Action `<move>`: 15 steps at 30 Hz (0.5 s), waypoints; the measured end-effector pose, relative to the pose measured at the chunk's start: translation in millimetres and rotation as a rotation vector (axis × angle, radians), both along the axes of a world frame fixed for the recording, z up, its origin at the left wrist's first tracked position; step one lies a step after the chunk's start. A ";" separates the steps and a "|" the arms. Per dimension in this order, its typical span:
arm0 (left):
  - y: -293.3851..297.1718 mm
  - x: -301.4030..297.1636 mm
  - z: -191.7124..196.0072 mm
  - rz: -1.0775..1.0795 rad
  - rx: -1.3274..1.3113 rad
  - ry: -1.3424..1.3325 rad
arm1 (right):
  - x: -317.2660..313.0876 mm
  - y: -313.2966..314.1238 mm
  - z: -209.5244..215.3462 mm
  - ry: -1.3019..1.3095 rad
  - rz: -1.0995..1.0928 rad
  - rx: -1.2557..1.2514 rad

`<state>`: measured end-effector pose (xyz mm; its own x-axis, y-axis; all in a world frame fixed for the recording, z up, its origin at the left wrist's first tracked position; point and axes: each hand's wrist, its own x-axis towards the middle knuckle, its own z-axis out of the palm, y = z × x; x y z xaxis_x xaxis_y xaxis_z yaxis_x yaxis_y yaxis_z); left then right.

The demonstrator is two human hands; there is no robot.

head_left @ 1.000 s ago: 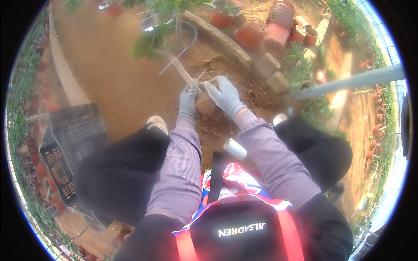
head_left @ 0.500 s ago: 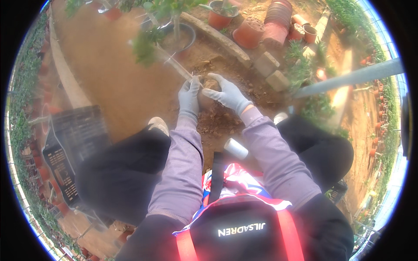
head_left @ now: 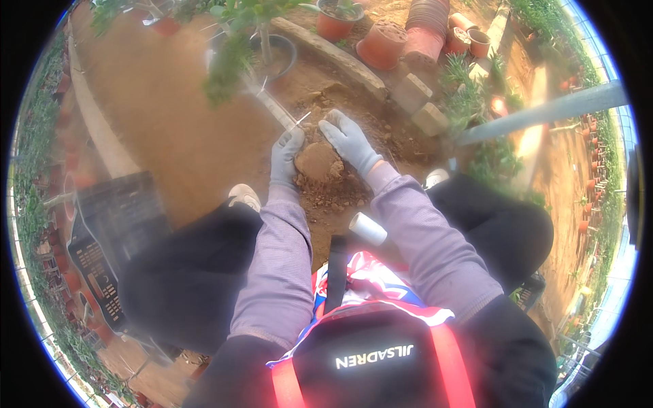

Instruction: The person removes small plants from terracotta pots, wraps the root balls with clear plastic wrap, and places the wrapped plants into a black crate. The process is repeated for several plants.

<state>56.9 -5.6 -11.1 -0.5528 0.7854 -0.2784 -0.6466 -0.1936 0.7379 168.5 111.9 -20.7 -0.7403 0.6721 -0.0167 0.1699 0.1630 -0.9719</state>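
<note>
My left hand (head_left: 286, 155), in a grey glove, is closed around the lower stem of a small plant. Its pale stem (head_left: 271, 105) slants up and left toward blurred green leaves (head_left: 231, 73), with a thin white tie (head_left: 303, 121) near my fingers. Beside that hand, the plant's brown soil-covered root ball (head_left: 317, 162) shows a rounded face above loose dirt. My right hand (head_left: 350, 141), gloved too, lies along the upper right of the root ball with fingers stretched out. Whether its fingertips touch the soil I cannot tell.
A white roll (head_left: 368, 229) lies near my right forearm. Beyond my hands are a potted plant (head_left: 284, 62), a wooden beam (head_left: 333, 58), bricks (head_left: 428, 120) and terracotta pots (head_left: 382, 45). A grey pole (head_left: 544, 114) juts in from the right; a black crate (head_left: 129, 211) stands left.
My right hand has drawn its thumb and fingers together from a spread grip. The root ball now shows more fully between my hands, and my left hand has shifted slightly left.
</note>
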 end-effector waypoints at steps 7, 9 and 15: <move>5.7 -14.8 -2.3 0.035 -0.106 0.122 | 14.6 20.0 16.0 0.094 -0.122 -0.421; 9.2 -15.5 -1.3 0.156 -0.203 0.195 | 23.1 22.7 26.6 -0.003 -0.095 -0.342; 15.3 -7.9 7.7 0.335 -0.178 0.211 | 12.4 -1.1 30.2 -0.137 0.103 -0.138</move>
